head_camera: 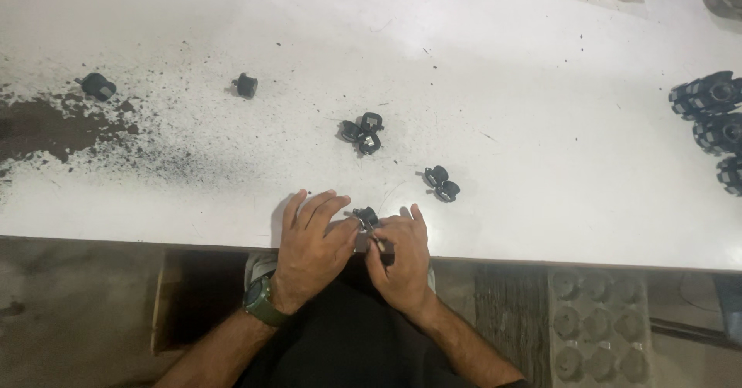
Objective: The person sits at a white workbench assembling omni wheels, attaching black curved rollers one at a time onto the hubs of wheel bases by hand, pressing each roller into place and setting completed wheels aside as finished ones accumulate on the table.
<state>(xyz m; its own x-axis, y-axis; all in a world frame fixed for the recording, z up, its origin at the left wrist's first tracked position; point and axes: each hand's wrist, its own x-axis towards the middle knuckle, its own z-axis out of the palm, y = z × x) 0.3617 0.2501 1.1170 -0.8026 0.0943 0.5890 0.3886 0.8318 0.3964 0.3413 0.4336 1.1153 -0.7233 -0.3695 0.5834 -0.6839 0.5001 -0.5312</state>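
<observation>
Pinched between the fingertips of the left hand [311, 237] and right hand [400, 255] at the white table [541, 226] edge, the small black part [367, 217] could slip off toward six o'clock.

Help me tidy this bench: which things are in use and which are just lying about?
In use: left hand, right hand, small black part, thin tool.
Lying about: cluster of three, pair, two single parts, ribbed stack, grey tray.

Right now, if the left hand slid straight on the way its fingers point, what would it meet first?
The left hand points up and slightly right across the white table. The first thing in that line looks like the cluster of three small black parts, though depth is hard to judge.
</observation>
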